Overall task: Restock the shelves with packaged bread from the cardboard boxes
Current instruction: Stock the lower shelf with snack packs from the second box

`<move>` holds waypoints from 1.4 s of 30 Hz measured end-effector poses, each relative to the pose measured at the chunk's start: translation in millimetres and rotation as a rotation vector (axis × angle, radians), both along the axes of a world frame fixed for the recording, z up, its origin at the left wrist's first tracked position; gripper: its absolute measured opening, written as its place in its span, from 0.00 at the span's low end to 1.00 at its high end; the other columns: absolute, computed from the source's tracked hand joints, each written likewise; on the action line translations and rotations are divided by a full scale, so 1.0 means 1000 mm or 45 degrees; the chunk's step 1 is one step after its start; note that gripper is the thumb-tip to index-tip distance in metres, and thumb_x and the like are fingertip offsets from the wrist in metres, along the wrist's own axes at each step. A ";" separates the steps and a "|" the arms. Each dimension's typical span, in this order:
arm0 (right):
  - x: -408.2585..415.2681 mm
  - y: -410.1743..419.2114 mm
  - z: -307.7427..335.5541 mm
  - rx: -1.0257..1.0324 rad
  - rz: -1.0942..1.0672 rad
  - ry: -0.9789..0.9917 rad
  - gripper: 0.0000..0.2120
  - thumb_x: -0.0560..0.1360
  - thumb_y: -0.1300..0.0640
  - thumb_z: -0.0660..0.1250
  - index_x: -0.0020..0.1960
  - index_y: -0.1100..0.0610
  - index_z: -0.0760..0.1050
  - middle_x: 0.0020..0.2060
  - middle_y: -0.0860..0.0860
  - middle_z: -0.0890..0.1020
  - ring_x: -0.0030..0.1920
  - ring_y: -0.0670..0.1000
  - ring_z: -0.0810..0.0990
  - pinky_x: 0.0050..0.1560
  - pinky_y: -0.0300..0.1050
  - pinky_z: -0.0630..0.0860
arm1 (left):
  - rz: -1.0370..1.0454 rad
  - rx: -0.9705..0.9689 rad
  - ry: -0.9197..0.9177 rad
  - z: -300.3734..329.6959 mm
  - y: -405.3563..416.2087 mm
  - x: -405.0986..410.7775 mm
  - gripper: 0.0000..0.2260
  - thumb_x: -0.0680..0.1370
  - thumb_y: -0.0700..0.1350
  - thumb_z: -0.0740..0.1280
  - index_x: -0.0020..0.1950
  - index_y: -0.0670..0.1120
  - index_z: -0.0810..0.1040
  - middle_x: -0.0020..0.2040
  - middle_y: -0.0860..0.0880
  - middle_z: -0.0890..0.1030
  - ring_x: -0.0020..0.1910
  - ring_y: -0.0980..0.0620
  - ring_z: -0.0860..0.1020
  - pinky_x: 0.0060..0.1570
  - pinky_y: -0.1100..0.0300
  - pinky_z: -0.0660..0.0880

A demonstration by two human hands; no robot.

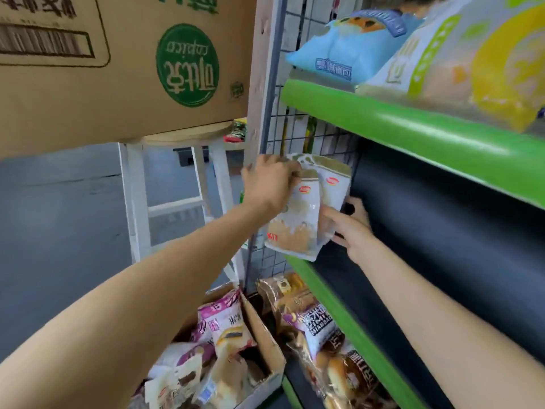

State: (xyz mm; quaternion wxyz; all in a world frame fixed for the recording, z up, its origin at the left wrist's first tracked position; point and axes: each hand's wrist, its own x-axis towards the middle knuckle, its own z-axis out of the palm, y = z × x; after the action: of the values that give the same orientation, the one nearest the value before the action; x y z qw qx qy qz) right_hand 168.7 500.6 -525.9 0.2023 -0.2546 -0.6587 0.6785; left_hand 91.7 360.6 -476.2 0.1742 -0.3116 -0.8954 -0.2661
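Bread packs [306,208]: standing tall at shelf [333,308] far-left end.
Left hand [269,184]: pinching pack tops.
Right hand [351,225]: holding bottoms, nearer shelf.

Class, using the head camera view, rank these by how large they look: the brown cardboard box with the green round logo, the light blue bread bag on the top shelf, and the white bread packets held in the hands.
1. Brown cardboard box, though it sits nearest the camera.
2. Light blue bread bag.
3. White bread packets, close to the bag in apparent size.
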 end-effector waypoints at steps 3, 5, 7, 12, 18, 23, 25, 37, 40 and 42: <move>-0.018 0.030 -0.009 0.080 -0.073 -0.041 0.23 0.69 0.57 0.74 0.59 0.50 0.66 0.53 0.51 0.78 0.51 0.53 0.81 0.43 0.47 0.80 | 0.059 -0.180 0.164 -0.006 0.029 -0.020 0.09 0.76 0.44 0.66 0.54 0.54 0.79 0.64 0.49 0.71 0.66 0.44 0.63 0.61 0.45 0.62; -0.027 0.049 -0.017 0.000 -0.080 -0.050 0.22 0.71 0.57 0.72 0.61 0.51 0.66 0.50 0.52 0.79 0.46 0.53 0.81 0.38 0.45 0.79 | 0.124 -0.270 0.317 -0.008 0.047 -0.033 0.11 0.76 0.45 0.67 0.58 0.54 0.79 0.64 0.47 0.70 0.64 0.42 0.64 0.55 0.49 0.65; -0.037 0.067 -0.026 -0.118 -0.124 -0.015 0.21 0.73 0.56 0.71 0.61 0.53 0.65 0.54 0.54 0.78 0.49 0.55 0.81 0.40 0.47 0.79 | 0.083 -0.207 0.217 -0.011 0.066 -0.041 0.10 0.79 0.41 0.62 0.57 0.48 0.78 0.60 0.44 0.71 0.58 0.41 0.71 0.47 0.51 0.69; -0.069 0.106 -0.050 -0.093 -0.323 -0.028 0.20 0.71 0.53 0.73 0.58 0.56 0.68 0.56 0.54 0.80 0.53 0.56 0.81 0.44 0.51 0.80 | -0.122 0.068 -0.172 -0.027 0.091 -0.063 0.15 0.74 0.28 0.61 0.56 0.44 0.74 0.49 0.43 0.78 0.45 0.43 0.79 0.40 0.54 0.77; -0.098 0.136 -0.062 0.279 -0.653 -0.165 0.23 0.70 0.50 0.72 0.59 0.59 0.71 0.58 0.54 0.79 0.54 0.55 0.78 0.50 0.46 0.76 | -0.342 0.191 -0.199 -0.038 0.086 -0.074 0.11 0.75 0.29 0.58 0.50 0.43 0.72 0.49 0.39 0.78 0.48 0.42 0.78 0.46 0.52 0.76; -0.105 0.150 -0.064 0.274 -0.533 -0.450 0.39 0.70 0.47 0.73 0.71 0.65 0.60 0.64 0.59 0.75 0.61 0.59 0.77 0.62 0.54 0.74 | -0.493 0.163 -0.185 -0.045 0.081 -0.073 0.08 0.78 0.33 0.56 0.43 0.45 0.68 0.45 0.37 0.78 0.47 0.39 0.78 0.50 0.45 0.75; -0.104 0.152 -0.064 0.280 -0.490 -0.477 0.41 0.68 0.49 0.75 0.70 0.67 0.59 0.62 0.59 0.76 0.59 0.59 0.78 0.60 0.54 0.75 | -0.497 0.154 -0.194 -0.041 0.080 -0.073 0.08 0.79 0.34 0.56 0.44 0.45 0.68 0.47 0.38 0.79 0.48 0.40 0.77 0.51 0.46 0.74; -0.039 0.053 -0.034 0.359 0.098 0.025 0.21 0.69 0.66 0.73 0.57 0.56 0.70 0.54 0.55 0.81 0.55 0.53 0.80 0.55 0.49 0.77 | -0.551 0.317 -0.287 -0.028 0.087 -0.045 0.06 0.79 0.35 0.59 0.47 0.44 0.74 0.47 0.43 0.79 0.50 0.45 0.77 0.47 0.59 0.69; -0.053 0.062 -0.038 0.359 -0.099 0.032 0.14 0.67 0.67 0.74 0.48 0.58 0.73 0.47 0.56 0.83 0.50 0.57 0.83 0.53 0.56 0.80 | -0.511 0.404 -0.332 -0.037 0.089 -0.050 0.17 0.77 0.34 0.63 0.65 0.46 0.70 0.64 0.44 0.72 0.61 0.47 0.75 0.61 0.58 0.71; -0.063 0.074 -0.042 0.359 -0.279 -0.028 0.14 0.66 0.64 0.75 0.47 0.59 0.73 0.48 0.57 0.83 0.50 0.59 0.82 0.52 0.56 0.80 | -0.449 0.378 -0.443 -0.045 0.093 -0.051 0.29 0.77 0.35 0.64 0.74 0.50 0.58 0.74 0.44 0.58 0.69 0.45 0.68 0.67 0.54 0.68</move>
State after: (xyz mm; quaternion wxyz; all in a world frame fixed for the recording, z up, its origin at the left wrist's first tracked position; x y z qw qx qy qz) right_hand 106.1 574.8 -567.9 0.3015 -0.3012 -0.7179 0.5504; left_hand 41.0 453.4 -521.5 0.0129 -0.3832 -0.7951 -0.4699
